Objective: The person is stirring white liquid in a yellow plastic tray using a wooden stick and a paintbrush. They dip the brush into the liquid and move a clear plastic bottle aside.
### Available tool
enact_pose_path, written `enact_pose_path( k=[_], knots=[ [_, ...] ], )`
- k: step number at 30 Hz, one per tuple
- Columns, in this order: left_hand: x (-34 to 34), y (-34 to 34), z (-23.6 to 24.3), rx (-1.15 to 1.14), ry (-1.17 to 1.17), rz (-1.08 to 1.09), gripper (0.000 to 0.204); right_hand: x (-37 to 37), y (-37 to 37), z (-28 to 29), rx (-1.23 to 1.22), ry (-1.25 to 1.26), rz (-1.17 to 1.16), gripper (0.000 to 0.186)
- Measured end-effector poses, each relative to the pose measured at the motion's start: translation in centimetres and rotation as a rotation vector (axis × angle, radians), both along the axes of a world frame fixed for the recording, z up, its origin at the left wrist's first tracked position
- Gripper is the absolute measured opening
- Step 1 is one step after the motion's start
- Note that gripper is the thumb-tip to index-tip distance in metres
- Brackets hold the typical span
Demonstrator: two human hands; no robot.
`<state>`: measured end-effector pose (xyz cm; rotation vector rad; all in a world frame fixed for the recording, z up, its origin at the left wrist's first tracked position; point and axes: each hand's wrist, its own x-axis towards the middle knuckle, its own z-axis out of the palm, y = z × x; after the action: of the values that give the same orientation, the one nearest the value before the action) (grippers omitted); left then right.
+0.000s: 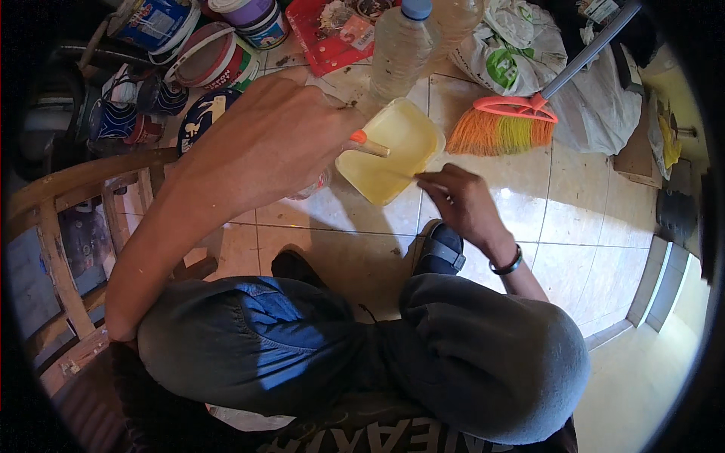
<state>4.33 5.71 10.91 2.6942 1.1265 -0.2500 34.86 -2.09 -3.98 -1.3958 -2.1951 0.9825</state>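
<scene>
A shallow pale-yellow plastic tub (pixel 353 172) stands on the tiles in front of my feet, pale yellow inside. My left hand (pixel 291 124) is closed round a slim tool (pixel 374 148) with an orange band and a tan end. That end sticks out over the tub; the rest is hidden in my fist. At the tub's right rim, my right hand (pixel 462 200) pinches a thin stick-like thing (pixel 402 176), which points left over the tub. Its kind is too small to tell. Partly hidden below my left hand is a clear container (pixel 316 186).
A clear bottle (pixel 404 57) with a blue cap stands behind the tub, beside a red tray (pixel 321 53). An orange broom (pixel 506 128) and plastic bags (pixel 589 106) lie right. Paint buckets (pixel 215 60) stand far left, a wooden chair (pixel 64 257) near left.
</scene>
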Motion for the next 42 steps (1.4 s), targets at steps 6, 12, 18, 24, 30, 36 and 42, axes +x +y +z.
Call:
enact_pose_path(
  k=[6,12,18,24,30,36,42],
  knots=[
    [0.1,0.0,-1.2,0.03,-0.068,0.047,0.018,1.8,0.5,-1.7,-0.017,0.01,-0.248,0.018],
    [0.3,0.2,-1.6,-0.025,-0.11,0.129,0.019,2.9,-4.7,-1.5,0.196,-0.031,-0.312,0.024],
    [0.2,0.5,-2.4,-0.029,-0.135,0.131,0.019,1.9,-7.5,-1.7,0.256,-0.116,-0.294,0.026],
    [0.2,0.3,-2.6,-0.024,-0.042,0.11,0.02,2.7,-7.6,-2.9,0.347,-0.186,-0.325,0.027],
    [-0.1,0.0,-2.8,-0.009,-0.062,0.092,0.022,2.7,-7.1,-3.6,0.345,-0.198,-0.301,0.025],
    [0.0,-0.4,-4.2,-0.058,-0.097,0.054,0.017,2.7,-6.6,-3.3,0.281,-0.266,-0.287,0.022],
    [0.3,-0.7,-4.8,-0.133,-0.107,0.032,0.017,2.8,-6.0,-3.8,0.302,-0.221,-0.256,0.02]
  ],
)
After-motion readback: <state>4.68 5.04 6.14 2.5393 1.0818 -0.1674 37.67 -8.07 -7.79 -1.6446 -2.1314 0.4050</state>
